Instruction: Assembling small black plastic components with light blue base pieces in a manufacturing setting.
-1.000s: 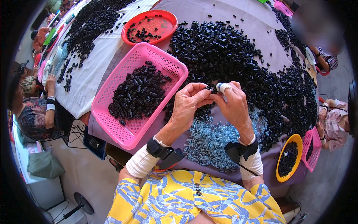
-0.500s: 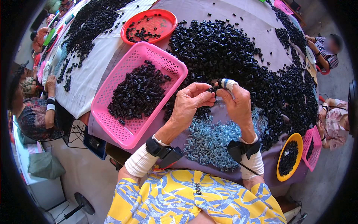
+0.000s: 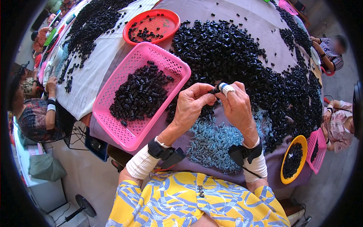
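Observation:
My left hand (image 3: pixel 190 106) pinches a small black plastic part (image 3: pixel 214 91) between thumb and fingertips, over the table. From the right, my right hand (image 3: pixel 239 111) meets it there, its fingers closed on the same part; a white band with blue stripes wraps one finger. How the part is built is hidden by the fingertips. Just beneath my hands lies a spread of small bluish metal coil springs (image 3: pixel 213 145). Beyond them rises a large heap of similar black plastic parts (image 3: pixel 223 53). Left of my left hand stands a pink perforated basket (image 3: pixel 103 109) holding more black parts.
A red round tray (image 3: pixel 172 19) with scattered black parts sits behind the basket. At the right edge are a yellow bowl (image 3: pixel 283 174) and a smaller pink basket (image 3: pixel 321 151). Other people sit around the table on both sides. A pedal-like black object (image 3: pixel 86 206) stands lower left.
My right hand has turned inward, its fingers now bent over the black part and its thumb near my left fingertips. My left hand has hardly moved.

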Available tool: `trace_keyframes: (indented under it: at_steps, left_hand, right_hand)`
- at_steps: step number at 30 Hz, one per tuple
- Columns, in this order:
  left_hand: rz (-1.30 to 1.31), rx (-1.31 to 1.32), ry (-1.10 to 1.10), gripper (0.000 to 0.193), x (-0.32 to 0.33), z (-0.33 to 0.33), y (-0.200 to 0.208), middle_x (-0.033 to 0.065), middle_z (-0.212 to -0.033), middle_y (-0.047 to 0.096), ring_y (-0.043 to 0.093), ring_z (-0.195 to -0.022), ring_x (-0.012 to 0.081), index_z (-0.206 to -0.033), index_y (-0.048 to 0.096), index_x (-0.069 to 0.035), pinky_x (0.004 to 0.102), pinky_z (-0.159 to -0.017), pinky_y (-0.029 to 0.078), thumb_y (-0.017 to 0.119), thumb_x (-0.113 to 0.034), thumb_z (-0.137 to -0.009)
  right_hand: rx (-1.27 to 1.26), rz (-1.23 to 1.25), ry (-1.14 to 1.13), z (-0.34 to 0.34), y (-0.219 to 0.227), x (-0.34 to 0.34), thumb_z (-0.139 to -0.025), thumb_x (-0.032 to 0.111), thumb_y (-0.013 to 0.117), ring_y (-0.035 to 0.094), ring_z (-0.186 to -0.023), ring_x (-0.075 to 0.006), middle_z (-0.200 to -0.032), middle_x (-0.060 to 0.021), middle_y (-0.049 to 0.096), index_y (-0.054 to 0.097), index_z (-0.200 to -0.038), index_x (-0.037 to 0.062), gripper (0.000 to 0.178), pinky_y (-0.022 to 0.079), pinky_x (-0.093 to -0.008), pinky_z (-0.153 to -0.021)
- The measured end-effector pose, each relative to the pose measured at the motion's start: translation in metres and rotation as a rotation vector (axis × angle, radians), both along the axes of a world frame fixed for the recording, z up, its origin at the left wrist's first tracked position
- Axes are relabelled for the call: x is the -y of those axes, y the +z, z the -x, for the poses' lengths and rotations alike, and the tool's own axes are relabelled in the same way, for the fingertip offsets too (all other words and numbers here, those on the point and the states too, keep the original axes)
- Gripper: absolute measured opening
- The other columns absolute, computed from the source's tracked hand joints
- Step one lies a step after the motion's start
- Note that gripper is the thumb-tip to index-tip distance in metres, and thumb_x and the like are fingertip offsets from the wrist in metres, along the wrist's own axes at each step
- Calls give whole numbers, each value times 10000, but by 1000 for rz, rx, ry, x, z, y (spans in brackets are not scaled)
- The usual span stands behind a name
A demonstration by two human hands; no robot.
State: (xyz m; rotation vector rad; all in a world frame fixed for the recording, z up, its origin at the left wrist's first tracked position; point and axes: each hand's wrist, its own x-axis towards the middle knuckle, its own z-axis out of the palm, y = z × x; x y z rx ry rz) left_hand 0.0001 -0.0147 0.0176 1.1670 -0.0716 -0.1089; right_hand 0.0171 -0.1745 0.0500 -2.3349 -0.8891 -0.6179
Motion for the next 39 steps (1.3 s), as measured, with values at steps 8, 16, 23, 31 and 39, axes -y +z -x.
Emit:
trace_keyframes:
  at_steps: [8, 16, 23, 31, 39]
  left_hand:
    - [-54, 19, 15, 211, -3, -1, 2, 90, -908, 660, 635, -779, 124, -1057, 610, 25, 255, -727, 534, 606, -32, -854]
    - [-162, 36, 37, 225, -5, -1, -1, 74, -878, 670, 627, -768, 100, -1067, 630, 21, 232, -721, 526, 609, -31, -849]
    - [-234, 68, 86, 211, -3, 1, 1, 55, -855, 667, 616, -740, 92, -1029, 656, 14, 218, -698, 512, 603, 7, -824]
    - [-375, 154, 113, 238, -4, 3, 6, 56, -793, 636, 589, -691, 95, -983, 670, 30, 213, -642, 486, 559, 80, -779]
    - [-525, 282, 140, 239, -8, -1, 4, 56, -795, 636, 590, -692, 93, -980, 669, 30, 214, -640, 486, 552, 85, -780]
  right_hand:
    - [-3, 22, -37, 2, 0, -4, -833, 96, 598, 588, -741, -268, -771, -123, 603, 588, -866, -5, 107, 422, -378, -765]
    - [73, 199, -44, 2, -1, -5, -813, 94, 598, 585, -809, -260, -835, -139, 606, 579, -879, -9, 124, 402, -388, -819]
    - [99, 226, -1, 0, -3, -5, -770, 28, 583, 554, -764, -274, -766, -139, 554, 530, -805, -11, 74, 412, -398, -783]
    - [23, 214, 63, 0, -4, -1, -734, -13, 585, 540, -778, -289, -768, -146, 541, 510, -788, -25, 94, 429, -385, -763]
    - [-2, 270, 161, -4, -4, 1, -732, -12, 587, 532, -775, -300, -769, -147, 534, 505, -798, -24, 106, 434, -379, -756]
